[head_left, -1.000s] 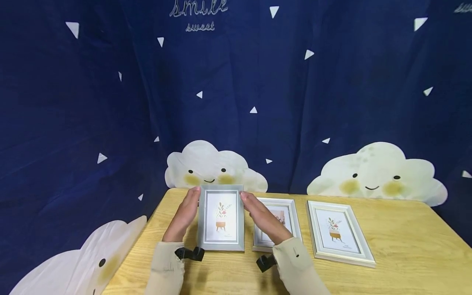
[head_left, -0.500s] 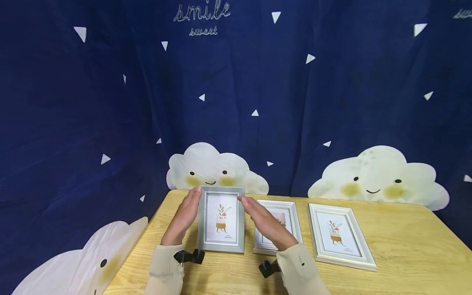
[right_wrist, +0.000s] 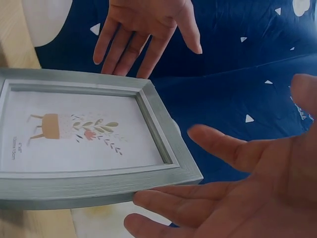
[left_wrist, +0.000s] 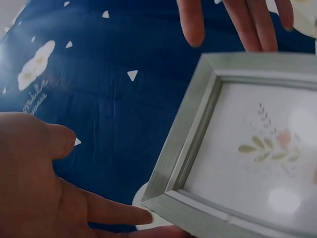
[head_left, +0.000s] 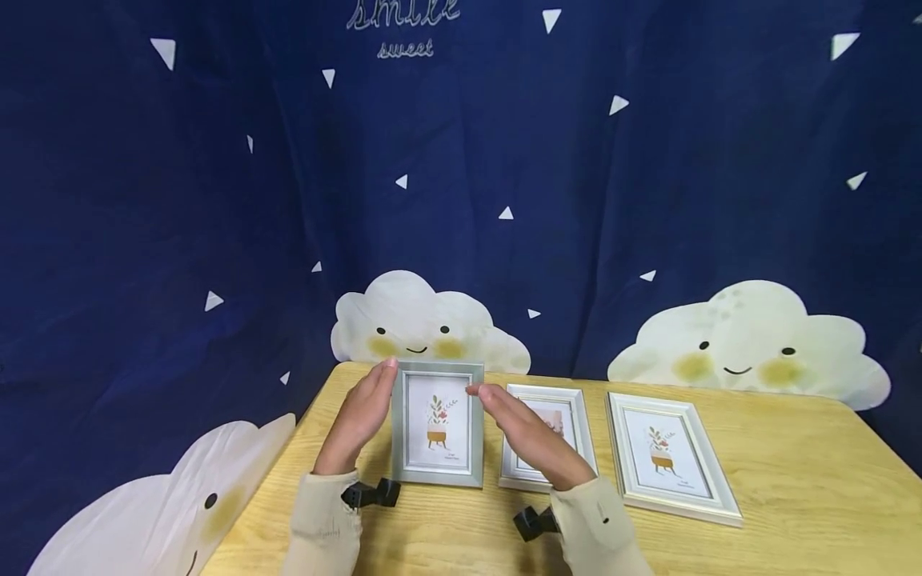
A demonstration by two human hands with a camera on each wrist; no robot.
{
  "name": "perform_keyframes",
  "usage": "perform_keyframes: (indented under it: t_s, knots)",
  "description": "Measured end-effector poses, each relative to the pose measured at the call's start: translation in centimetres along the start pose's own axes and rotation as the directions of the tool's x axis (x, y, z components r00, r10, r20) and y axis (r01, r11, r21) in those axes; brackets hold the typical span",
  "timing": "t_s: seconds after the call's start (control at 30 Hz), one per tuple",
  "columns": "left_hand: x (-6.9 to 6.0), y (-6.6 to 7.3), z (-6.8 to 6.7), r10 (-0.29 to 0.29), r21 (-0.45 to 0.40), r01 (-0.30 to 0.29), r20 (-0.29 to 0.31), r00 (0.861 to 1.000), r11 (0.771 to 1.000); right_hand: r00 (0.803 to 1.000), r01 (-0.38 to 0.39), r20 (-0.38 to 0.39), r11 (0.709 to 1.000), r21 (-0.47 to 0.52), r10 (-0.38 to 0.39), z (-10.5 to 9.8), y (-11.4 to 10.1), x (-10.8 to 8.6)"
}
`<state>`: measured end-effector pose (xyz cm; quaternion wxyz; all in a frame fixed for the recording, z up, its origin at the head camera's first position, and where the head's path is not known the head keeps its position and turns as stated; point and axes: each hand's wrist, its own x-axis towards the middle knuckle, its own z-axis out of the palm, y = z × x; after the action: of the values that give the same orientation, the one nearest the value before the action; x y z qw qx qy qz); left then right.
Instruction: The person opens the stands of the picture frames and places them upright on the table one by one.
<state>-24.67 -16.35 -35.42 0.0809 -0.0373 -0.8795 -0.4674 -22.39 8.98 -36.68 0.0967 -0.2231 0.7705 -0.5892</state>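
A grey-green picture frame (head_left: pixel 439 424) stands on the table, its front with a potted-plant print facing me. At its left side is my left hand (head_left: pixel 360 416), fingers extended; in the left wrist view the fingertips (left_wrist: pixel 141 214) meet the frame's edge by a corner. My right hand (head_left: pixel 533 436) lies along the opposite side, fingers nearly straight and thumb held off the front. In the right wrist view its fingertips (right_wrist: pixel 148 198) are at the frame's side edge; whether they press on it I cannot tell. The back of the frame is hidden.
Right of the standing frame, a white picture frame (head_left: pixel 587 448) lies on the wooden table (head_left: pixel 792 480), partly covered by my right hand. Another white frame (head_left: pixel 677 456) lies farther right. A dark blue curtain (head_left: pixel 461 160) with cloud prints hangs behind the table.
My right hand has eased away from the frame's upper right corner, slightly down and right. My left hand stays beside the frame. The glare on the print has faded, and the head view has shifted slightly.
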Motion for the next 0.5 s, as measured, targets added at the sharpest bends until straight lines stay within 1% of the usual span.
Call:
perform_keyframes:
  t_s: [0.07,0.13,0.2,0.33,0.5]
  knots:
    - [0.0,0.2,-0.1,0.018,0.07,-0.016,-0.03,0.999,0.997,1.0,0.003,0.003,1.0,-0.024,-0.003,0.0,-0.2,-0.1]
    - [-0.1,0.5,-0.1,0.036,0.138,-0.029,-0.056,0.998,0.99,1.0,0.004,0.011,0.999,-0.037,-0.004,0.1,-0.4,-0.2]
    - [-0.2,0.7,0.0,0.055,0.178,-0.041,-0.077,0.996,0.983,1.0,-0.001,0.018,0.999,-0.04,0.002,0.1,-0.6,-0.3]
    - [-0.3,0.9,0.1,0.072,0.217,-0.047,-0.108,0.992,0.975,1.0,-0.014,0.022,0.999,-0.052,0.015,0.1,-0.9,-0.4]
    - [-0.4,0.8,0.0,0.058,0.218,-0.03,-0.123,0.991,0.975,0.999,-0.019,0.026,0.998,-0.067,0.02,0.1,-1.2,-0.5]
